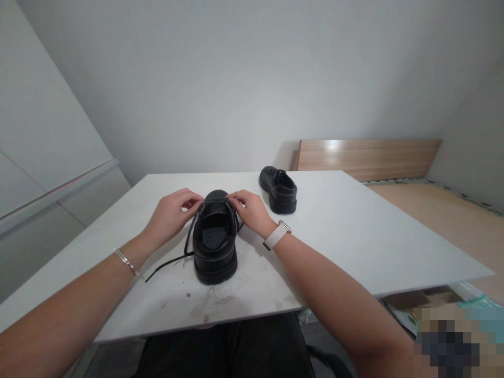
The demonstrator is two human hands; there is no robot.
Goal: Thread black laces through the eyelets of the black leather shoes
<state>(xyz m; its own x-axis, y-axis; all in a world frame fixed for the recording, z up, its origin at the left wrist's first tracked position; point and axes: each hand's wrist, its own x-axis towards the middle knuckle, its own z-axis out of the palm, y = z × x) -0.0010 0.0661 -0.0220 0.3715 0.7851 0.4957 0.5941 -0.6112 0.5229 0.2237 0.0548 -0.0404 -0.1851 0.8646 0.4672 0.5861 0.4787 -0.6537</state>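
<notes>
A black lace-up shoe (216, 268) stands upright on the white table, its heel toward me and its opening facing up. My left hand (173, 209) is at the left side of the lacing, thumb and fingers pinched on the black shoelace (163, 264). From there one loose lace end trails down onto the table at the left. My right hand (252, 209) pinches at the lacing on the right side, with a short piece of lace showing below it. Exactly which strand each hand grips is too small to make out.
A second black shoe (282, 197), its laces in place, stands farther back to the right on the white table (334, 241). Dirt marks and crumbs lie near the table's front edge. Beyond the right edge are a bed base and wooden headboard (370, 157).
</notes>
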